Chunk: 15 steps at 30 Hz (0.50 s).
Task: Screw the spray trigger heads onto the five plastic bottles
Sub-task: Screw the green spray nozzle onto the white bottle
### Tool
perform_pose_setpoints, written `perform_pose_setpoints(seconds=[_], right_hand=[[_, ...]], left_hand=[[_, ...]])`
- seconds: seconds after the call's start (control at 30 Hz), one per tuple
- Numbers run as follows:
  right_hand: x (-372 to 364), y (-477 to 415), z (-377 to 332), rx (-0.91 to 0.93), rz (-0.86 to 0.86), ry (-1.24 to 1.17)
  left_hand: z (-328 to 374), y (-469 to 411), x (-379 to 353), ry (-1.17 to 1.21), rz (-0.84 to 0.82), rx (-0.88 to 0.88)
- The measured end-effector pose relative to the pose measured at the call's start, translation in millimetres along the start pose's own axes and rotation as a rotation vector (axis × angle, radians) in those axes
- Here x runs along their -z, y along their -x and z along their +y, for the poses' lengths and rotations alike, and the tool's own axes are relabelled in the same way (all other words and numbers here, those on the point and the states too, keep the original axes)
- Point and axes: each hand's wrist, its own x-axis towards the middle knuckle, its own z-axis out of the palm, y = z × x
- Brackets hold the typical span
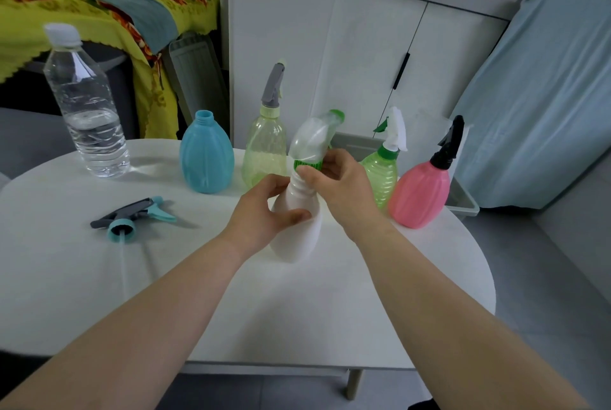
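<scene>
Spray-bottle assembly, fourth of five: at the table (pixel 363 294), my left hand (pixel 264 214) wraps round the body of the white bottle (pixel 297 234), thumb laid across its front. My right hand (pixel 337 184) pinches the ribbed green collar (pixel 307 165) of the spray head (pixel 314 138) sitting on the bottle's neck, thumb and fingers curled about it. Both forearms reach in from the near edge, wrists bent a little inward, the right hand above the left. The white bottle leans away from me; whether its base rests on the tabletop I cannot tell.

Neck ridges show bare just under the collar, so I judge the head is not yet fully down. Done well, the left grip stops the body turning, the collar sits square to the neck so the thread does not cross, and the fingertips turn the collar, not the hood, until snug.

Behind the white bottle stands a yellow bottle (pixel 264 151). To the white bottle's right are a green bottle (pixel 383 178) and a pink bottle (pixel 420 191), all three already capped with heads. Behind and left of it a blue bottle (pixel 206 158) stands open-necked. Its likely match, a loose blue head (pixel 132 214), lies to the left, with a water bottle (pixel 86 105) further left
</scene>
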Motion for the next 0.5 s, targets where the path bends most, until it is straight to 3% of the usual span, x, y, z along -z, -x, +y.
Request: perform_pose_setpoints(seconds=[0.13, 0.37, 0.5], right_hand=[[-7.8, -3.6, 1.4, -0.018, 0.108, 0.088], [-0.9, 4.0, 3.4, -0.017, -0.119, -0.03], [-1.4, 2.6, 5.3, -0.021, -0.011, -0.033]], left_hand=[[-0.3, -0.7, -0.4, -0.011, -0.003, 0.02], [-1.0, -1.7, -0.1, -0.023, -0.006, -0.001], [-1.1, -2.4, 0.6, -0.027, -0.01, 0.0]])
